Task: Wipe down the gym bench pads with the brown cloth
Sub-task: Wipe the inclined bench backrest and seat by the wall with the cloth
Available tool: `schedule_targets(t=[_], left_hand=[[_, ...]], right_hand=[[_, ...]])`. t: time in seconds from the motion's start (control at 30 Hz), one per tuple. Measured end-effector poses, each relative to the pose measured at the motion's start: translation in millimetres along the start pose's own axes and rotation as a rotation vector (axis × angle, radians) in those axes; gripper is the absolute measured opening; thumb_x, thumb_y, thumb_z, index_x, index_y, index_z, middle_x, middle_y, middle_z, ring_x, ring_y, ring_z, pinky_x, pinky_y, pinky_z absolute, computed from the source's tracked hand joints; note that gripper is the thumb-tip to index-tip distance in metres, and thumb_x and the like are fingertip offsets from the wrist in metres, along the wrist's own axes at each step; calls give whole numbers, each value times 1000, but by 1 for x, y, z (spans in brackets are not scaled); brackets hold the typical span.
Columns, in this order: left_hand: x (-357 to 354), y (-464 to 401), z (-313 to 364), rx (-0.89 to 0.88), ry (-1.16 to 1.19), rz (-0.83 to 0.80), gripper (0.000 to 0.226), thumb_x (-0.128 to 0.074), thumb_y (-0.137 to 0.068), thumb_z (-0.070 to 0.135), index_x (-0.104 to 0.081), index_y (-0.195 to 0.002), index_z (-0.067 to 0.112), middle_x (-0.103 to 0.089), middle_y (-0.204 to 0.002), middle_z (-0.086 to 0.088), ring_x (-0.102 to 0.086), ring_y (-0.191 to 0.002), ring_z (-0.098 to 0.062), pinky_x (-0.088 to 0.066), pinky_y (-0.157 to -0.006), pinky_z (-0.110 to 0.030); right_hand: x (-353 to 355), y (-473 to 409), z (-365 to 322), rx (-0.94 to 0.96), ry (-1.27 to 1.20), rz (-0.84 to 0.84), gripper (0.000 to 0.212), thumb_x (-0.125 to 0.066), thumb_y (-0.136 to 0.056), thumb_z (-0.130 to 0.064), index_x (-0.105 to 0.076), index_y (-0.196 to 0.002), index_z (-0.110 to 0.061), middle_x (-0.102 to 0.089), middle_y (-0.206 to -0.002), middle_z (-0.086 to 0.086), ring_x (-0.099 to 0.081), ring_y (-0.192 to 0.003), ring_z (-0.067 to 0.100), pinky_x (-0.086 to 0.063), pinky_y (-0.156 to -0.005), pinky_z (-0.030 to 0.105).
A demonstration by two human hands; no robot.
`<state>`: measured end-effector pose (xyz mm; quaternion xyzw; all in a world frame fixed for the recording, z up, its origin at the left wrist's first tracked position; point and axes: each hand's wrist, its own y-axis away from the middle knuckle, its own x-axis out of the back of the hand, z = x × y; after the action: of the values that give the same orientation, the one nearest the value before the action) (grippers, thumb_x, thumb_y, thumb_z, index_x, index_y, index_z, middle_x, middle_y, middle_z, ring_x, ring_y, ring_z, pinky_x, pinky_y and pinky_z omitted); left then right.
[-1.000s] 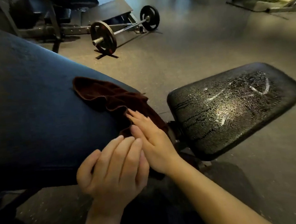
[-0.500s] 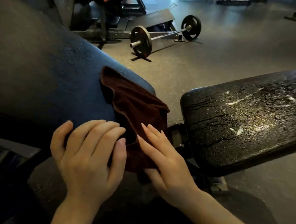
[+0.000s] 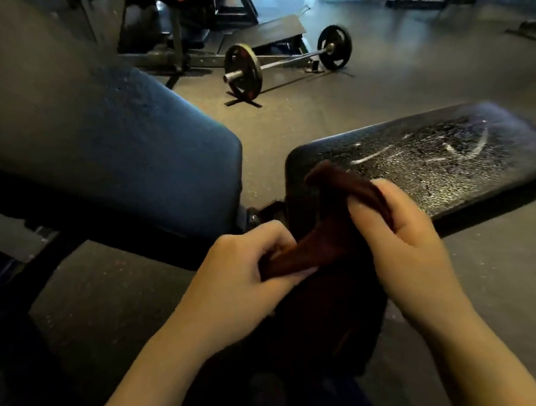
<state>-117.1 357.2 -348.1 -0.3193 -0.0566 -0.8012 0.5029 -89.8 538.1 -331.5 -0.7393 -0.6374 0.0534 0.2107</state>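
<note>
Cloth (image 3: 334, 229), brown, bunched between both hands, grip of left hand (image 3: 243, 270) and right hand (image 3: 403, 232) curled tight on it, at wet seat pad's (image 3: 453, 165) 8 o'clock edge; backrest pad (image 3: 107, 146) at 10 o'clock.

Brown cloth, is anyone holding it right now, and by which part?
Yes. Both hands grip the brown cloth: the left hand pinches its lower bunched end, the right hand clutches the upper part, just over the near end of the wet seat pad.
</note>
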Motion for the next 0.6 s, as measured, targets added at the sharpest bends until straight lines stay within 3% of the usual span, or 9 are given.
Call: schedule_targets(t=[0.07,0.13,0.2,0.3,0.47,0.53,0.6], left_hand=[[-9,8,1,110,216,-42,13,-71,-84,39,-65,-84,27,-70,-82,3,-68,-77,-12,-56,-74,-42],[-14,18,-4,184,272,-99,8,-70,-88,34,-63,-87,29,-71,-88,2,-70,-82,-15,-56,-79,-48],[-15,25,-9,189,226,-136,8,-67,-92,35,-60,-90,34,-72,-91,3,-70,-84,-19,-54,-80,-55],[-12,35,-7,205,173,-123,10,-66,-90,38,-56,-87,40,-70,-90,6,-68,-79,-23,-53,-74,-53],[-4,46,0,228,138,-59,14,-68,-89,34,-55,-83,36,-70,-87,0,-66,-69,-23,-52,-67,-51],[-4,48,-1,220,122,-66,17,-68,-91,32,-53,-83,31,-69,-91,1,-68,-76,-21,-55,-70,-50],[-6,47,0,162,137,-87,19,-68,-90,30,-52,-80,30,-64,-104,9,-65,-93,-16,-56,-79,-44]], right_hand=[[7,7,4,-24,109,-43,8,-58,-87,-28,-60,-81,-25,-57,-71,-17,-53,-69,-5,-39,-63,10],[8,14,10,-56,188,-83,5,-60,-85,-28,-61,-81,-27,-60,-73,-16,-54,-70,-4,-40,-63,13],[9,15,14,-66,229,-84,8,-60,-88,-27,-63,-81,-29,-62,-74,-13,-56,-70,-1,-42,-62,16],[10,11,15,-70,280,-73,18,-60,-96,-18,-65,-83,-30,-62,-74,-14,-55,-69,0,-41,-62,19],[5,2,11,3,494,-102,24,-62,-91,-15,-69,-92,-37,-55,-90,-13,-54,-88,1,-42,-73,20],[5,-1,7,37,576,-89,26,-64,-87,-9,-73,-94,-33,-54,-86,-11,-53,-83,3,-41,-68,19],[4,-2,6,13,505,-104,31,-63,-86,-5,-73,-91,-34,-63,-77,-8,-57,-74,4,-46,-66,23]])
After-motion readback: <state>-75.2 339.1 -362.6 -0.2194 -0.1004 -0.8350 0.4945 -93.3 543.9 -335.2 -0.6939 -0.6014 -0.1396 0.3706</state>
